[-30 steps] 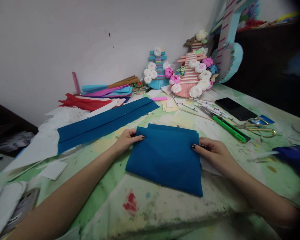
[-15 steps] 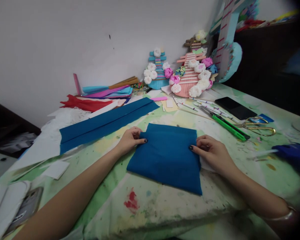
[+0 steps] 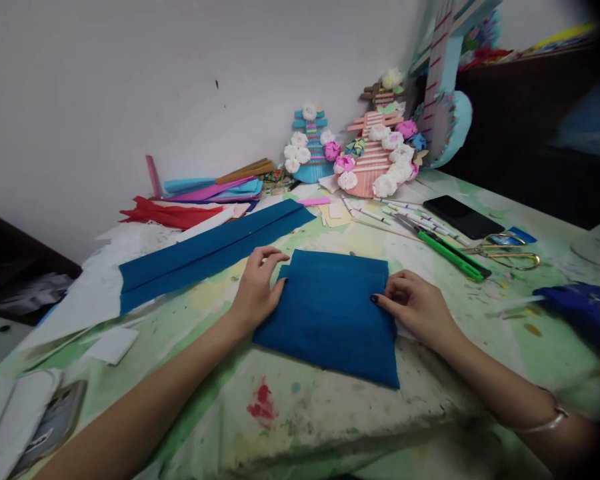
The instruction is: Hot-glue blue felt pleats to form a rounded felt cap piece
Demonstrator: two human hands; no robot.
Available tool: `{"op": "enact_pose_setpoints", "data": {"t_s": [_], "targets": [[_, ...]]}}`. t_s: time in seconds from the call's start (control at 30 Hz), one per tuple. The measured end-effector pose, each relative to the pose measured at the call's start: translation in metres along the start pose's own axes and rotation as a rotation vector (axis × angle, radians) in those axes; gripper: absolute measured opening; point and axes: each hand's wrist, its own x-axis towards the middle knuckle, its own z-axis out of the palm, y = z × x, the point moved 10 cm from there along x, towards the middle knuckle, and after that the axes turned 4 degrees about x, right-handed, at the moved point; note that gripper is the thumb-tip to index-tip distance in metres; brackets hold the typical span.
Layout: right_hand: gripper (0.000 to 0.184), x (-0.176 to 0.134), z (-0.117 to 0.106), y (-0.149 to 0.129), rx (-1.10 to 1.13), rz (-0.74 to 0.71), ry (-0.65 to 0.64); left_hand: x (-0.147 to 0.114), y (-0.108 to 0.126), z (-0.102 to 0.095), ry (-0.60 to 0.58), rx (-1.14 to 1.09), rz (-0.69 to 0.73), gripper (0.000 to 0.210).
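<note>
A folded sheet of blue crepe paper (image 3: 330, 320) lies flat in front of me, its lower right corner reaching toward the table's near edge. At its left edge is my left hand (image 3: 257, 288), open, with the thumb touching the edge and the other fingers lifted apart from it. My right hand (image 3: 417, 303) pinches the right edge, thumb on top and the fingers curled beside and partly under it. Beyond my left hand lies a long blue strip (image 3: 215, 253) of the same material, with a crease along its length.
Right of the paper are a green utility knife (image 3: 453, 253), gold-handled scissors (image 3: 510, 252), a black phone (image 3: 463, 216), several markers (image 3: 430, 220) and a blue glue gun (image 3: 580, 310). Flower-decorated guitar shapes (image 3: 375, 157) lean at the back. Coloured paper rolls (image 3: 220, 187) and another phone (image 3: 55, 420) are on the left.
My left fingers have let go of the paper's left edge and spread upward. My right hand keeps its pinch. The view has shifted slightly.
</note>
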Motion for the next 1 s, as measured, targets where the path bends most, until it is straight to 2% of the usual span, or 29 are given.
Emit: {"op": "enact_pose_setpoints", "data": {"t_s": [0.07,0.1,0.17,0.23,0.33,0.43,0.57,0.7,0.77,0.8,0.9,0.93,1.0], "targets": [[0.024,0.0,0.001,0.0,0.005,0.001,-0.005,-0.006,0.044,-0.009,0.022,0.024,0.179,0.025],[0.023,0.0,0.001,-0.001,0.008,0.001,-0.006,-0.011,0.066,-0.007,-0.021,0.026,0.27,0.028],[0.023,-0.001,0.0,-0.001,0.015,0.002,-0.003,-0.025,0.103,0.012,-0.196,0.066,0.445,0.045],[0.023,-0.001,0.0,-0.001,0.019,0.004,0.003,-0.038,0.12,0.036,-0.381,0.116,0.519,0.066],[0.025,0.0,-0.001,-0.002,0.023,0.006,0.012,-0.048,0.115,0.063,-0.544,0.152,0.476,0.073],[0.026,0.0,-0.001,-0.001,0.029,0.006,0.017,-0.051,0.104,0.075,-0.601,0.122,0.422,0.071],[0.026,-0.001,-0.004,0.0,0.052,0.002,0.051,-0.051,0.1,0.076,-0.614,0.055,0.39,0.071],[0.024,-0.002,-0.006,0.01,0.177,0.084,0.08,-0.048,0.099,0.067,-0.669,-0.094,0.376,0.074],[0.024,-0.004,-0.007,0.014,0.29,0.119,0.093,-0.041,0.095,0.055,-0.633,-0.206,0.325,0.07],[0.024,-0.004,-0.009,0.015,0.348,0.127,0.107,-0.035,0.091,0.048,-0.574,-0.236,0.289,0.067],[0.021,-0.007,-0.021,0.016,0.461,0.127,0.2,-0.025,0.087,0.031,-0.393,-0.161,0.279,0.061],[0.018,-0.009,-0.026,0.015,0.476,0.114,0.242,-0.027,0.091,0.033,-0.394,-0.107,0.323,0.062],[0.014,-0.012,-0.034,0.009,0.481,0.062,0.304,-0.035,0.1,0.047,-0.481,-0.025,0.416,0.066]]}}
